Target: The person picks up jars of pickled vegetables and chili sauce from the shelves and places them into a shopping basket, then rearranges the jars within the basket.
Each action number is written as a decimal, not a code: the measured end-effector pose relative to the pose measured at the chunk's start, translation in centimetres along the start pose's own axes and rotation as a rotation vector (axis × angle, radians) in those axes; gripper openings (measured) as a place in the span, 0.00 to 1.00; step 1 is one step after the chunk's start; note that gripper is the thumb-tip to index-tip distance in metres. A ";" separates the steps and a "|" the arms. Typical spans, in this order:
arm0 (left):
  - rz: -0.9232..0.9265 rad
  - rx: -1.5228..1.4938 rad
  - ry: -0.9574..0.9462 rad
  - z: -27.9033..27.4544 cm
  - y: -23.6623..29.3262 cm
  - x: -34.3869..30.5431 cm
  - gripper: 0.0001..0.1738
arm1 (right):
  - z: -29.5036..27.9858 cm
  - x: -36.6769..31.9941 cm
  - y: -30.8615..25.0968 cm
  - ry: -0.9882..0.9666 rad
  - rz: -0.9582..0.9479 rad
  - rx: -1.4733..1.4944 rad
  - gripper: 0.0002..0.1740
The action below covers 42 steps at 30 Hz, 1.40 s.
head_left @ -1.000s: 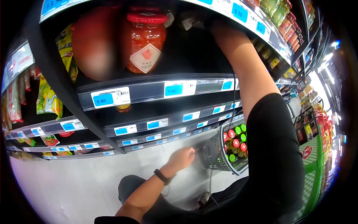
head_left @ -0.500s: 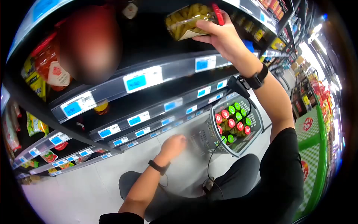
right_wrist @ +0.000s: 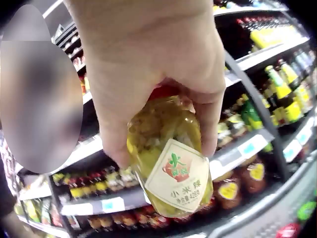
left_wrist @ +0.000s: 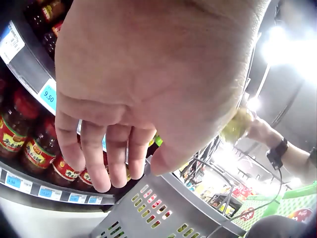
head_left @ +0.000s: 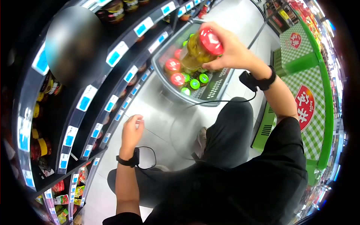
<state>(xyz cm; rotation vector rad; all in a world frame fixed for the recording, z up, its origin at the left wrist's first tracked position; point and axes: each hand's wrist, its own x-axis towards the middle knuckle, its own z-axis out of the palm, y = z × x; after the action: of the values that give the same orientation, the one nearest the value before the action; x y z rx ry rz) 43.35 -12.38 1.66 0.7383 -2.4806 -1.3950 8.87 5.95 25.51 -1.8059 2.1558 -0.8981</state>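
My right hand (head_left: 237, 50) grips a glass jar of pickled peppers (head_left: 192, 54) near its red lid, over the grey shopping basket (head_left: 214, 100). In the right wrist view, thumb and fingers clasp the jar (right_wrist: 168, 144) from both sides, and its diamond-shaped white label faces the camera. Jars with red lids (head_left: 172, 65) and others with green lids (head_left: 194, 83) stand inside the basket, partly hidden by the held jar. My left hand (head_left: 132, 131) hangs in the air left of the basket, fingers loosely bent and holding nothing; the left wrist view shows its palm (left_wrist: 158, 74).
Shelves with price tags (head_left: 86, 98) run along the left, stocked with jars and packets. A green-checked display stand (head_left: 315, 105) is on the right. The basket sits on pale floor tiles before my knees (head_left: 230, 131). A black cable (head_left: 221, 101) trails from the right wrist.
My right hand came out of the shelf with the pepper jar and moved it down over the basket. The head view turned right, away from the shelf. The left hand stayed low and free.
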 end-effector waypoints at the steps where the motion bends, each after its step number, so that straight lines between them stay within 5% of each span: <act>1: 0.028 0.022 0.000 0.4 -0.3 0.2 0.09 | 0.9 -1.0 3.0 -0.039 -0.004 -0.084 0.47; 6: -0.082 0.068 -0.038 1.9 0.3 0.3 0.09 | 6.2 -5.5 15.9 -0.382 0.171 -0.261 0.46; 11: -0.100 0.132 -0.034 3.4 1.3 0.7 0.09 | 12.6 -8.6 22.4 -0.465 -0.170 -0.238 0.44; 16: -0.134 0.136 -0.065 4.7 2.8 1.1 0.09 | 14.9 -6.9 21.1 -0.683 -0.390 -0.227 0.43; 20: -0.169 0.153 -0.081 4.5 3.8 1.6 0.09 | 18.7 -7.6 21.2 -0.518 0.055 -0.176 0.44; 31: -0.136 0.165 -0.073 4.0 3.7 1.5 0.10 | 20.0 -6.1 25.0 -0.546 -0.362 -0.641 0.34; 42: -0.161 0.114 -0.030 3.7 3.8 2.2 0.09 | 20.2 -5.7 23.8 -0.518 -0.301 -0.778 0.40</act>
<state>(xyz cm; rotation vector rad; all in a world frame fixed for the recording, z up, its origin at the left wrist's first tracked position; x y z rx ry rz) 38.73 -9.14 2.70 0.9665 -2.5923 -1.3325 0.74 6.58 -5.19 -2.3757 2.0281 0.4494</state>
